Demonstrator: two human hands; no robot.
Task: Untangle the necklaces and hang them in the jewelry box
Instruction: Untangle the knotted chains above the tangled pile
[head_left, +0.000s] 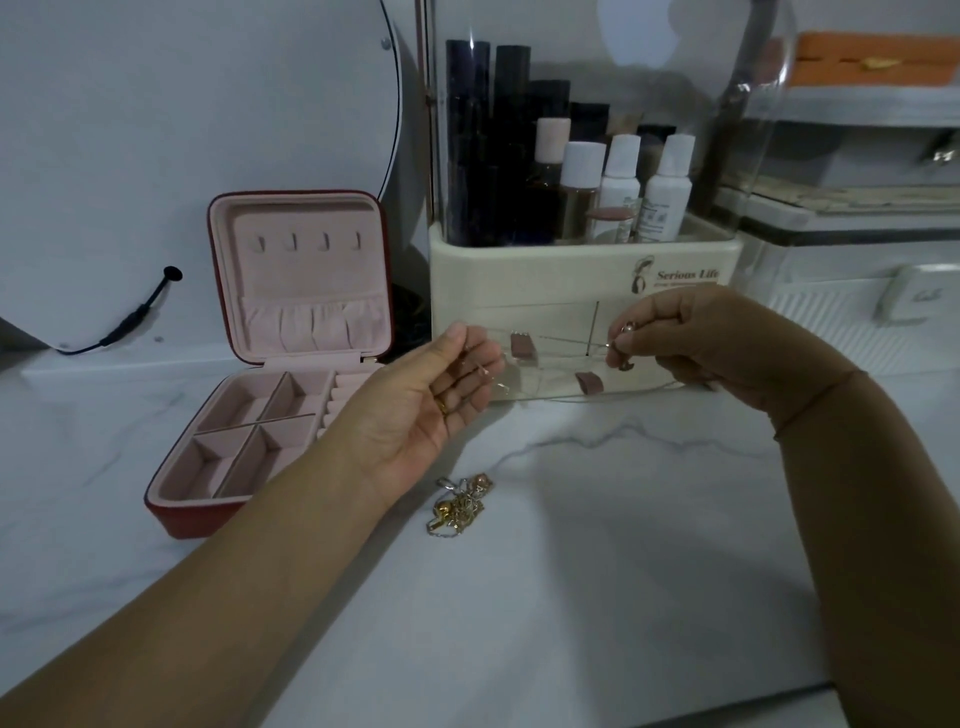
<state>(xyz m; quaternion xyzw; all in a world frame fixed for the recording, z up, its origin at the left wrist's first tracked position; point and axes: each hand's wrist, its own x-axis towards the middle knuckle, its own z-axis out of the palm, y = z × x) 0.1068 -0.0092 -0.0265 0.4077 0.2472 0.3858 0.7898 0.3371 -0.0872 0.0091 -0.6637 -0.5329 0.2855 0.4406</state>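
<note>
A thin silver necklace chain (558, 340) is stretched in the air between my two hands. My left hand (431, 400) holds one end, palm up, fingers curled round it. My right hand (675, 338) pinches the other end, where a small pendant hangs. A tangled pile of gold and silver necklaces (460, 504) lies on the white marble table below my left hand. The red jewelry box (270, 364) stands open at the left, pink inside, with a row of hooks (309, 241) in its upright lid and nothing hanging on them.
A cream cosmetic organizer (576, 280) with bottles and a clear cover stands right behind my hands. A round mirror (197, 130) with a black cable leans at the back left. White storage boxes (857, 291) sit at the right. The table's front edge runs at the lower right.
</note>
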